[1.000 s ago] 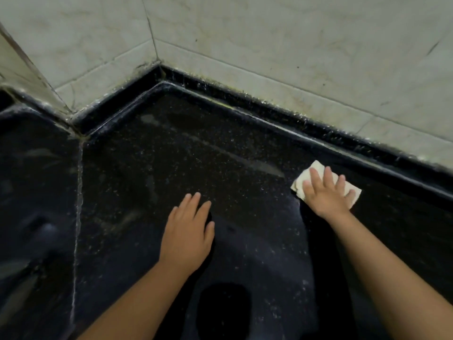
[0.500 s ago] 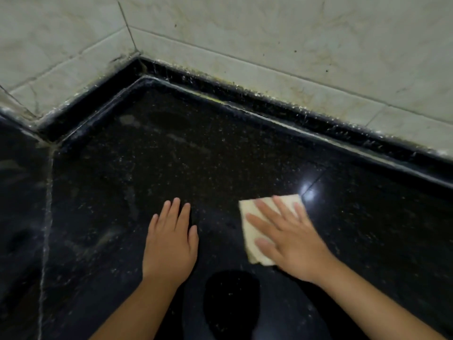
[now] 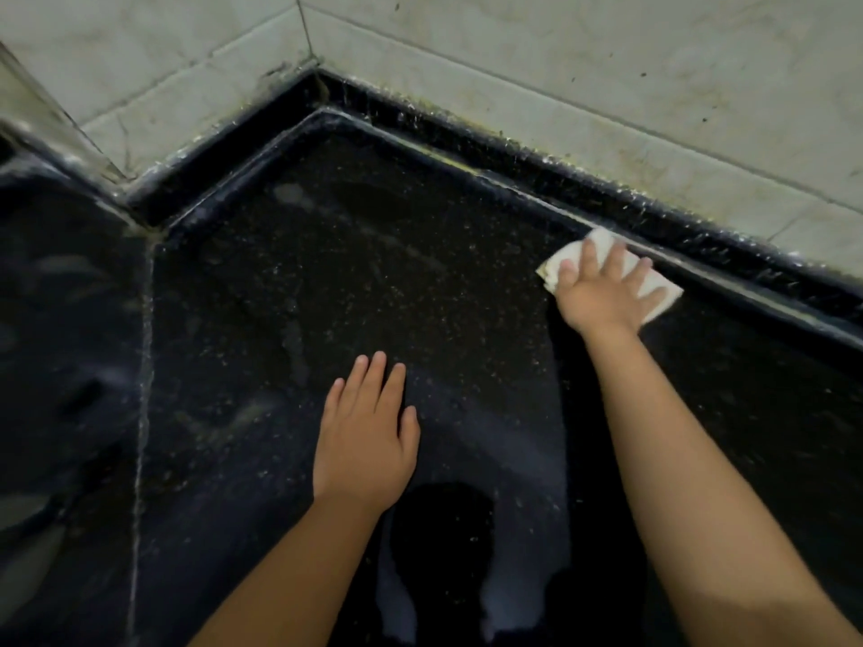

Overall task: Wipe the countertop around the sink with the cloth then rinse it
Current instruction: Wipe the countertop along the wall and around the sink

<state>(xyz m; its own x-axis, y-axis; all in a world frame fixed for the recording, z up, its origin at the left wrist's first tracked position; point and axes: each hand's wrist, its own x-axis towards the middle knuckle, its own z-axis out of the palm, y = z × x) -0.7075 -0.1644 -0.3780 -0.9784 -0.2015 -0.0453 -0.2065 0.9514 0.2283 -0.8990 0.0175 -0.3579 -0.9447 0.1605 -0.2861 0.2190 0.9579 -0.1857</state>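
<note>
Since half a second ago the right hand (image 3: 602, 291) has carried the cloth (image 3: 607, 268) away from the middle of the counter (image 3: 327, 282), where it lay just beside the left hand (image 3: 364, 441), out to the far right edge against the raised back lip. Left hand has kept its spot, flat on the stone.

Head view: right arm stretched forward and to the right, forearm running from the lower right corner up to the wrist. Palm down on the cloth, fingers (image 3: 590, 256) straight and spread, pressing it flat rather than gripping it. Cloth is pale, folded, its corners showing past the fingertips and to the right of the little finger; its far edge touches the pale strip at the foot of the black upstand (image 3: 513, 147).

Left arm comes up from the bottom centre. Hand lies palm down on the dark speckled counter, fingers straight and close together, thumb out to the right, holding nothing. It is well apart from the cloth.

Counter surface is black with light flecks, streaked with dull smears near the middle. A pale seam (image 3: 142, 413) runs down the left side. Light tiled wall (image 3: 560, 63) rises behind the upstand, meeting at a corner near top centre. Dark shadow of a head falls on the stone between the forearms.
</note>
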